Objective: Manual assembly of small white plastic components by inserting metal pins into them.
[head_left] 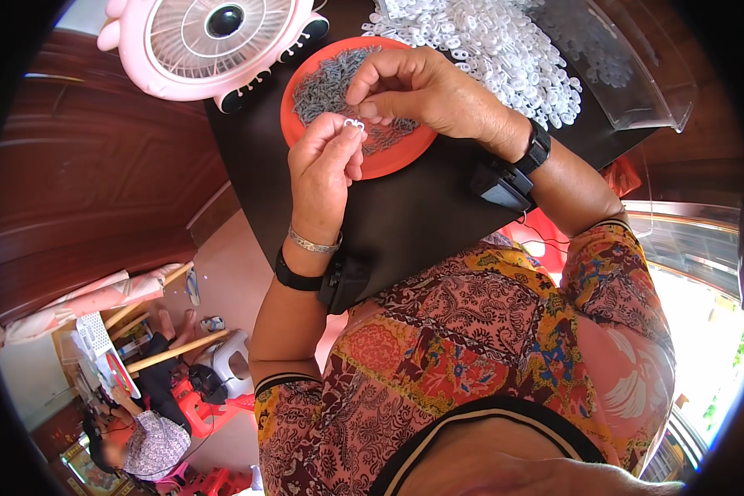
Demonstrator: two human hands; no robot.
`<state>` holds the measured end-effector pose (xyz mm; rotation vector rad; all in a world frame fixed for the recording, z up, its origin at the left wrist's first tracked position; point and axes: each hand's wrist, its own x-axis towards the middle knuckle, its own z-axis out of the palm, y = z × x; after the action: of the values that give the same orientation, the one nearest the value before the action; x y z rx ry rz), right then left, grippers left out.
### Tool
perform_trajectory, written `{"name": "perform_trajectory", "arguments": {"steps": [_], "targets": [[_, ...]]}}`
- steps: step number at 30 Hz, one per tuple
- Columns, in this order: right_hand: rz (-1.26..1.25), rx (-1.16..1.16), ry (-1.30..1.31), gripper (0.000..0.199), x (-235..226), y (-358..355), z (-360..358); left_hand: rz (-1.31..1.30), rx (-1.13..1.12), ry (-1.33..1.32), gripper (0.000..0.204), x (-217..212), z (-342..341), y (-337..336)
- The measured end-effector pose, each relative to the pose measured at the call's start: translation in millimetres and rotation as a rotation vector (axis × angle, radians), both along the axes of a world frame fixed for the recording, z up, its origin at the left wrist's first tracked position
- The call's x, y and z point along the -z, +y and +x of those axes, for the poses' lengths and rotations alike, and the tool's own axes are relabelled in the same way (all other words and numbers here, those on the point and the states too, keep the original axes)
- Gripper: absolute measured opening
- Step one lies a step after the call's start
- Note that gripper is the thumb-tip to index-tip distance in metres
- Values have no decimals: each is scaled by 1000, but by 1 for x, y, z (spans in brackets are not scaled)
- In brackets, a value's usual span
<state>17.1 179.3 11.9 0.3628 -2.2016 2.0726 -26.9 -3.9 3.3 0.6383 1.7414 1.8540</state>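
Note:
My left hand (pixel 322 169) pinches a small white plastic piece with two holes (pixel 354 124) between thumb and fingertips. Just above and to the right of it is my right hand (pixel 430 91), its thumb and forefinger closed together. Whatever that pinch may hold is too small to make out. Both hands are over a round orange-red tray (pixel 393 169) heaped with small grey screw-like pieces (pixel 331 87). A large pile of similar white plastic pieces (pixel 512 66) lies beyond my right hand.
A pink fan (pixel 132 50) stands at the far left of the dark table (pixel 422 219). At the far right, a clear plastic bin (pixel 636 70) rests on its side by the pile. Lower left, another person (pixel 153 442) sits near red stools (pixel 198 413).

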Motion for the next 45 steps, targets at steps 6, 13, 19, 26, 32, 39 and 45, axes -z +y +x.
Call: {"name": "perform_trajectory", "arguments": {"steps": [6, 13, 19, 26, 32, 39, 45], "targets": [[27, -6, 12, 9, 1, -2, 0, -23, 6, 46, 18, 2, 1, 0], [64, -16, -58, 8, -5, -4, 5, -6, -30, 85, 17, 6, 7, 3], [143, -33, -23, 7, -9, -4, 8, -10, -8, 261, 17, 5, 11, 3], [133, -6, -42, 7, -12, -3, 9, 34, -40, 53, 15, 6, 10, 6], [265, 242, 169, 12, -17, 29, -1, 14, -66, 76, 18, 9, 5, 4], [842, 653, 89, 19, -9, 82, -13, 1, -47, 120, 19, 9, 3, 2], [1159, 603, 84, 19, 29, 88, -26, 19, -39, 54, 17, 12, 1, 2]]}}
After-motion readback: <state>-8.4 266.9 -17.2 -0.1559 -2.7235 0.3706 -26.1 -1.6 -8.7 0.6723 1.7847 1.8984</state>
